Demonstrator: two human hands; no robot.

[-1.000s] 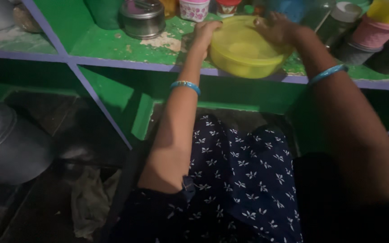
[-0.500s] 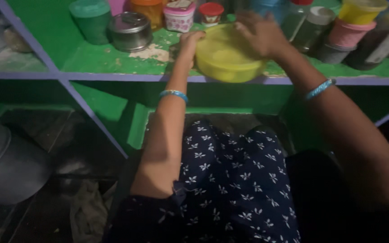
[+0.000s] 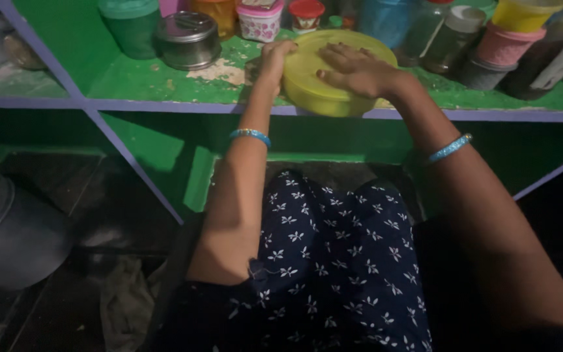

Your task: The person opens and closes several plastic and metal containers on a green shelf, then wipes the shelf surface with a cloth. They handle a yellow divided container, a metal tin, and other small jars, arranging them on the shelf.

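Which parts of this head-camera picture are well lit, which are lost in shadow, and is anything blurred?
Head view: the green shelf and yellow container under the right hand and left hand are brightest; the floor and metal pot at lower left sink into shadow; the jars at top right look soft; no strong glare.

We see the yellow lidded container (image 3: 333, 81) at the front edge of the green shelf (image 3: 144, 81), with our right hand (image 3: 360, 68) flat on its lid and our left hand (image 3: 275, 58) against its left side. Behind it a row blocks the way: a small patterned tub (image 3: 260, 23), a red-capped jar (image 3: 307, 14), a blue jar (image 3: 386, 19) and a glass jar (image 3: 452, 39). To the left, bare shelf lies open between the container and the steel tin (image 3: 188, 40), strewn only with pale crumbs (image 3: 216, 70).
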